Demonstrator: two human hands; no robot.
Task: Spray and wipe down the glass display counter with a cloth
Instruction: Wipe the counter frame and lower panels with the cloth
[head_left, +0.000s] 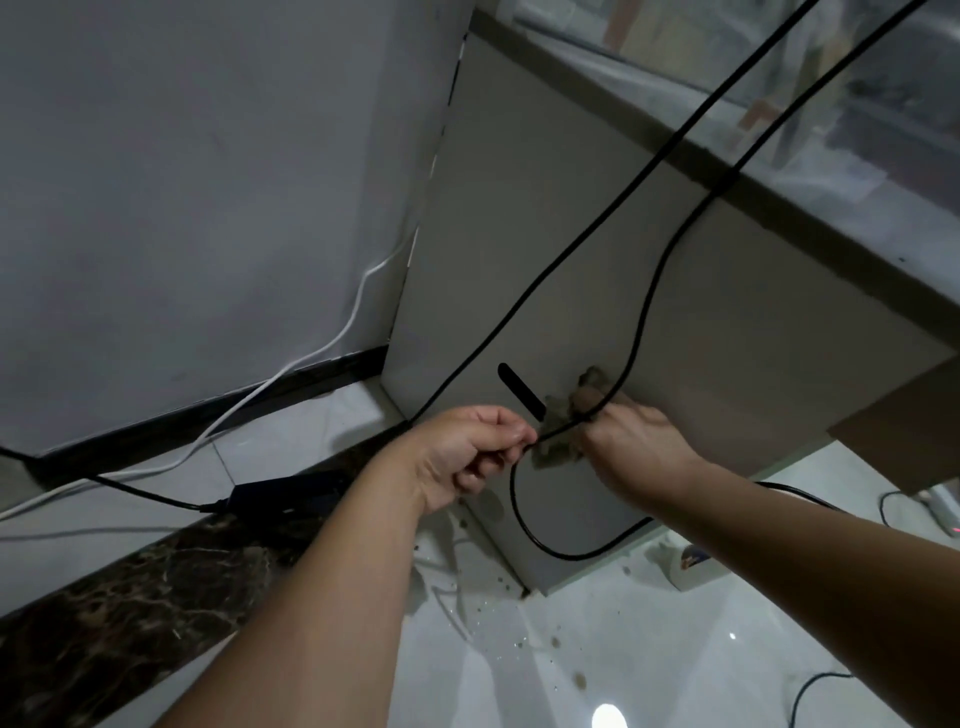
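Nearest, two bare forearms (322, 597) reach forward and down to the side of the counter. Beyond them the left grip (478, 452) is curled tight, pinching a black cable (571, 557) between thumb and fingers, probably to lift it off the surface so the wipe can pass; its slack loops just below that grip. Just right of it, the right grip (639, 447) is closed round a bunched grey-brown cloth (582, 400) and presses it on the grey panel (727, 364), beside a dark slot (521, 391). The cable crosses over the cloth.

Below and right of the right grip, a white bottle (691, 564) stands on the wet-spotted floor (675, 649); whether it is the spray is unclear. Left of the left grip lie a black adapter (285, 491) and a white cord (322, 348) along the wall. Far above the right grip runs the glass tabletop (883, 104), not being wiped now.
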